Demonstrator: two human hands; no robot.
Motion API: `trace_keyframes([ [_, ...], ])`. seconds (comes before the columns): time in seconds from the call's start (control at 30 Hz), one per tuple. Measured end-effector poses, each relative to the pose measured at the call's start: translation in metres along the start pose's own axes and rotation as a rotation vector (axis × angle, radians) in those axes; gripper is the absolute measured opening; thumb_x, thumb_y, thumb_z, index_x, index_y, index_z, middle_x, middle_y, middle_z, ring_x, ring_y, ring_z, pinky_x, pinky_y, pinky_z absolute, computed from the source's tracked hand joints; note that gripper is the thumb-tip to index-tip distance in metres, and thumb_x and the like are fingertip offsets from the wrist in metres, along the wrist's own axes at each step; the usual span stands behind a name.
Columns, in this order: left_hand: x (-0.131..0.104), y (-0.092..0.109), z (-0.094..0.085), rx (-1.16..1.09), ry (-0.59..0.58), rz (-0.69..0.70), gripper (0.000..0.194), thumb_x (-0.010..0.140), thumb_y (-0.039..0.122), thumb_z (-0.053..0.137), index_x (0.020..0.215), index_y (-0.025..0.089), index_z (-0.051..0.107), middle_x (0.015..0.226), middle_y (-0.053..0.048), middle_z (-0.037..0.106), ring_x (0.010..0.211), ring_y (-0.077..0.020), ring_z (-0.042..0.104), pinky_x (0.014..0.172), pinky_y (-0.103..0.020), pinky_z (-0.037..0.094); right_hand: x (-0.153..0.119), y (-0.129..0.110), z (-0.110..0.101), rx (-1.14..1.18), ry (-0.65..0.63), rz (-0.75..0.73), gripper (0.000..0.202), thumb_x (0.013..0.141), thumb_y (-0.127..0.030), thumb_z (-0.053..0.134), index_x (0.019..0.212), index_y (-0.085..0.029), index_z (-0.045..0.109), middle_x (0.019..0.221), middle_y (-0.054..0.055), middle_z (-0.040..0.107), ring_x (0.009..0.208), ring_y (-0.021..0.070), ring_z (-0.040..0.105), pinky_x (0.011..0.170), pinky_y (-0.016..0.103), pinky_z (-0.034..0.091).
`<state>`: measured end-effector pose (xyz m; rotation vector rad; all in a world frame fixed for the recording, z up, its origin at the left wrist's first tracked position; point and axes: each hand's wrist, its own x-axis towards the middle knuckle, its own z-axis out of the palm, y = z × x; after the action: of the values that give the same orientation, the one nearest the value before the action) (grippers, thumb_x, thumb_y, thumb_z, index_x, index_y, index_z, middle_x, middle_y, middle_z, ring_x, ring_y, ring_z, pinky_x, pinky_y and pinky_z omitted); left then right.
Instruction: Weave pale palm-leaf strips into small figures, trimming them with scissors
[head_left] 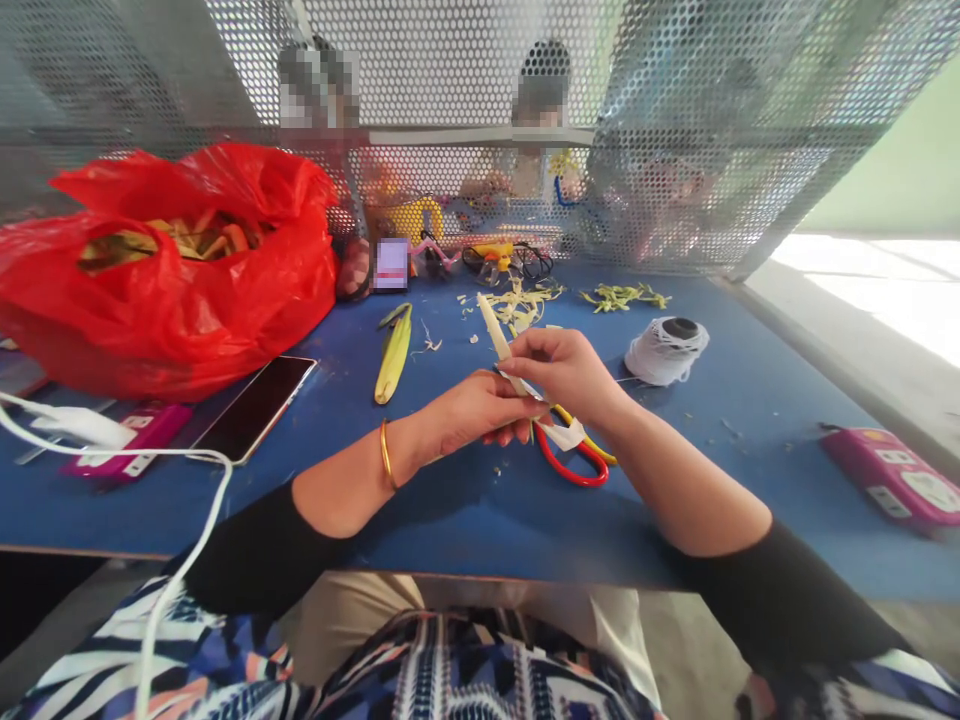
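Observation:
My left hand (480, 410), with a gold bangle at the wrist, is closed on the lower part of a pale, husk-like strip (493, 328). My right hand (566, 370) pinches the same strip higher up, and its narrow end points up and away from me. Below my hands a loose pale end hangs over a pair of scissors (574, 470) with red and yellow handles. My fingers hide most of the scissors, so I cannot tell whether they are held or lie on the table. Further left lies a yellow-green husk piece (394, 355).
A red plastic bag (262, 340) of dry husks fills the left, near a phone (255, 410) and white cable (225, 490). Pale scraps (525, 302) and green scraps (626, 297) lie ahead. Thread spool (660, 355) and magenta device (896, 475) are right; perforated screen (465, 80) behind.

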<state>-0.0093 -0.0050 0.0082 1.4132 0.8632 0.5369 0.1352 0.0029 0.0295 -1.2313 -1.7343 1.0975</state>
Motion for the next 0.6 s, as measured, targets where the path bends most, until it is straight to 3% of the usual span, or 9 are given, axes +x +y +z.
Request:
trace_keyframes([
  [0.2,-0.003,0.002,0.004,0.040,0.003,0.018,0.033,0.075,0.037,0.073,0.051,0.017,0.067,0.048,-0.002,0.057,0.042,-0.0082,0.045,0.042,-0.022,0.031,-0.001,-0.004,0.006,-0.131,0.239,-0.178,0.015,0.072,-0.023,0.064,0.060,-0.019,0.056,0.061,-0.004,0.056,0.060,0.0106,0.047,0.060,0.026,0.038],
  [0.37,-0.003,0.000,0.008,-0.055,0.005,-0.028,0.026,0.073,0.038,0.075,0.062,0.015,0.072,0.049,-0.001,0.056,0.042,-0.0075,0.045,0.040,-0.021,0.028,0.001,-0.001,0.008,-0.182,0.235,-0.224,0.015,0.074,-0.023,0.065,0.061,-0.019,0.060,0.065,-0.002,0.058,0.065,0.0119,0.050,0.064,0.027,0.039],
  [0.53,-0.002,0.003,0.004,-0.299,0.003,-0.111,0.028,0.079,0.040,0.070,0.080,0.012,0.075,0.057,-0.002,0.061,0.044,-0.0062,0.049,0.039,-0.018,0.030,0.008,0.004,-0.008,-0.103,0.190,-0.148,0.028,0.083,-0.039,0.057,0.067,-0.018,0.066,0.064,-0.001,0.058,0.064,0.0125,0.050,0.063,0.027,0.038],
  [0.6,-0.003,0.007,0.000,-0.363,-0.004,-0.110,0.031,0.084,0.040,0.066,0.082,0.011,0.075,0.061,-0.003,0.063,0.045,-0.0074,0.053,0.040,-0.019,0.033,0.009,0.003,-0.017,-0.122,0.228,-0.130,0.034,0.086,-0.043,0.053,0.069,-0.018,0.068,0.063,0.000,0.058,0.064,0.0130,0.050,0.063,0.027,0.038],
])
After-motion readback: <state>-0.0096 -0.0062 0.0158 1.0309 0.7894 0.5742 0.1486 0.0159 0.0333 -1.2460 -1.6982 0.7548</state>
